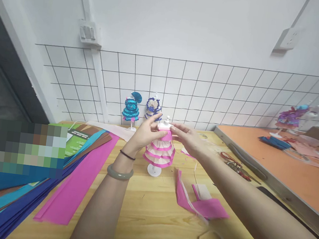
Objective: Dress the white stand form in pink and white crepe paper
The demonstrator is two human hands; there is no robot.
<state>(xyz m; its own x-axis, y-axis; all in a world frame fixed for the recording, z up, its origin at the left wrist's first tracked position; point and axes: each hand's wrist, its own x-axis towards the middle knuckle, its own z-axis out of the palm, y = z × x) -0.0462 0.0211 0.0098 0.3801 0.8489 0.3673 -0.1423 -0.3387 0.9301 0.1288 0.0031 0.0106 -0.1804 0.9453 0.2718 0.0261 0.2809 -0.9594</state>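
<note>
A small white mannequin stand wears a tiered pink and cream crepe paper dress at the middle of the wooden table. My left hand pinches the pink bodice at the mannequin's chest from the left. My right hand presses its fingertips on the same bodice from the right. Both hands are closed on the paper at the top of the dress.
Pink paper scraps lie right of the stand. A pink crepe sheet and stacked blue, brown and green sheets lie left. Two finished blue paper-dress mannequins stand by the tiled wall. Scissors lie near an orange table.
</note>
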